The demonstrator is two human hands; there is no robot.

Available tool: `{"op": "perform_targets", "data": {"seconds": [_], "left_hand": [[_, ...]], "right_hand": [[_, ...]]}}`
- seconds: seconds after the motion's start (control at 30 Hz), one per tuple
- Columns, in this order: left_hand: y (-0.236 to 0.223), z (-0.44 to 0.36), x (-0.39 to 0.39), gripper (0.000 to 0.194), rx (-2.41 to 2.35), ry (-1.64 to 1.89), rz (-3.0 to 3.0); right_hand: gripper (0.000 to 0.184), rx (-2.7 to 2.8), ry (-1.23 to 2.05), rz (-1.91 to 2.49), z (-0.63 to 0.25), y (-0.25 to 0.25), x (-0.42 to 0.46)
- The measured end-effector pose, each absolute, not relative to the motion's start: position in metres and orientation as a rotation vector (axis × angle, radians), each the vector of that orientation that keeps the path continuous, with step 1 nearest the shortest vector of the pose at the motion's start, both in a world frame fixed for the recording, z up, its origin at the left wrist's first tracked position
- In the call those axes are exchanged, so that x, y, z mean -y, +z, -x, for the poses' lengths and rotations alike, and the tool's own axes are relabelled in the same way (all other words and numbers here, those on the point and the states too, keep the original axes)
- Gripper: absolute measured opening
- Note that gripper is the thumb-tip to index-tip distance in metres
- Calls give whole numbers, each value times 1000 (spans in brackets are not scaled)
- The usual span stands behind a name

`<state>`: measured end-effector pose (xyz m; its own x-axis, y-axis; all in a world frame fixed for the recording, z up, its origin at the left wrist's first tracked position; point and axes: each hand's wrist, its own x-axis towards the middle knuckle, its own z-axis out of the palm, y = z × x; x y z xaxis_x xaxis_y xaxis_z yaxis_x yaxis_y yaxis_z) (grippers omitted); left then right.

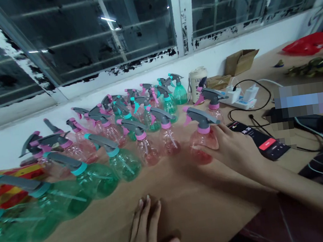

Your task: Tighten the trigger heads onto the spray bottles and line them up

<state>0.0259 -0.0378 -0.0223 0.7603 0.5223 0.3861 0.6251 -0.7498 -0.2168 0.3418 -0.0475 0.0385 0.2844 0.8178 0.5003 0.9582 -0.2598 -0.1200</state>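
My right hand (227, 144) is closed around the body of a pink spray bottle (202, 149) with a grey and pink trigger head, upright at the table surface. Just behind it stands another pink spray bottle (215, 108). My left hand (146, 234) rests at the near part of the brown table (170, 187), fingers stretched out and holding nothing. To the left of my right hand are two pink bottles, one (169, 137) nearer it and one (147, 148) farther off. A row of green spray bottles (125, 163) curves toward the left front.
Several more pink and green bottles crowd along the wall. A lidded cup (198, 82), an open cardboard box (241, 62) and a power strip (240, 100) stand behind on the right. A phone (259, 140) and loose cables lie right of my hand. Red-yellow cloth (12, 184) is at left.
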Motion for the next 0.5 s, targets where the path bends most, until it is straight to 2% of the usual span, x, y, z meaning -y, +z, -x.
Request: {"op": "perform_targets", "data": {"seconds": [0.2,0.37,0.5], "left_hand": [[-14,-27,52,87,1044,-531,2870],[-26,-27,65,99,1329,-595,2969],[-27,-28,70,98,1624,-725,3040]], "right_hand": [[57,1701,-571,1931,-316,31,87],[60,1808,-477,1683,-274,29,97],[63,1857,-351,1547,-236,29,98]]}}
